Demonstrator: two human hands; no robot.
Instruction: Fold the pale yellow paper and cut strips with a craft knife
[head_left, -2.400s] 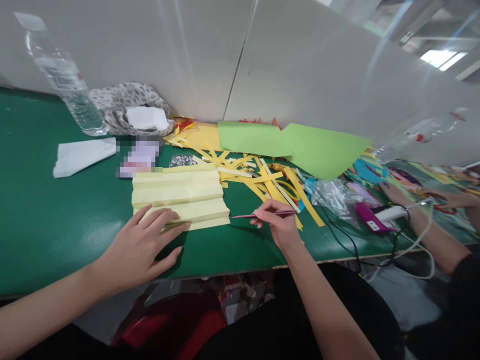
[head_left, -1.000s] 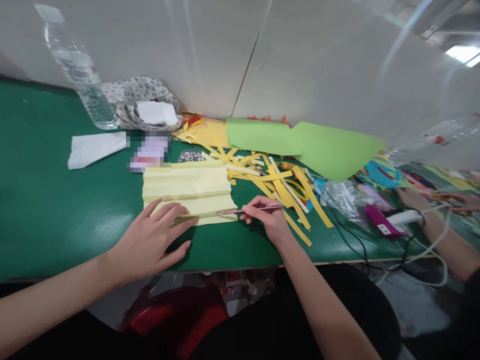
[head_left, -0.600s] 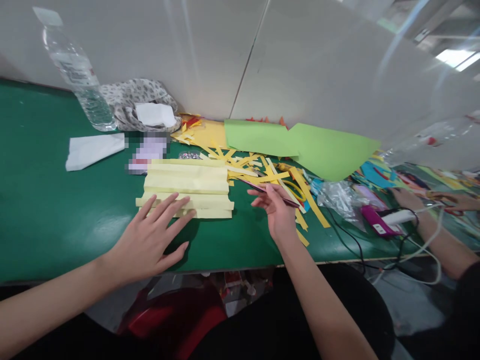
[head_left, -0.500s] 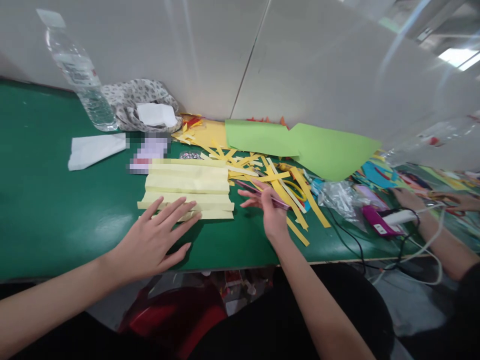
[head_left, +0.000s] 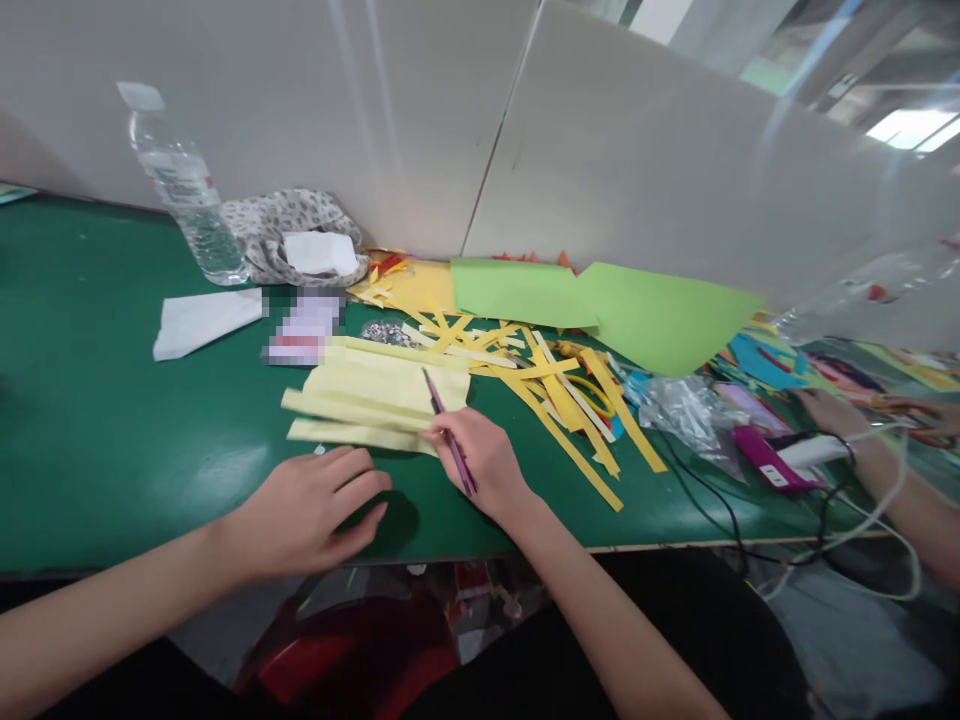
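Observation:
A creased sheet of pale yellow pleated paper (head_left: pixel 390 385) lies on the green table, its near folds lifted and slanting. My right hand (head_left: pixel 487 465) is closed around a slim purple pen-like tool (head_left: pixel 455 455) with a dark tip pointing away from me. Its fingertips also touch the paper's near right edge. I cannot make out the tool's exact kind. Just off the paper's near left edge is my left hand (head_left: pixel 315 510), with bent fingers, thumb apart and nothing in it.
Yellow paper strips (head_left: pixel 555 385) are scattered right of the paper. Green sheets (head_left: pixel 660 310) lie behind them. A water bottle (head_left: pixel 187 195) and a patterned cloth (head_left: pixel 292 220) stand back left. Cables, a magenta device (head_left: pixel 772 460) and another person's hand (head_left: pixel 829 415) are at right.
My left hand has come off the paper toward me, its fingers now bent. My right hand has moved left with the tool onto the paper's near edge. The near folds have lifted and shifted.

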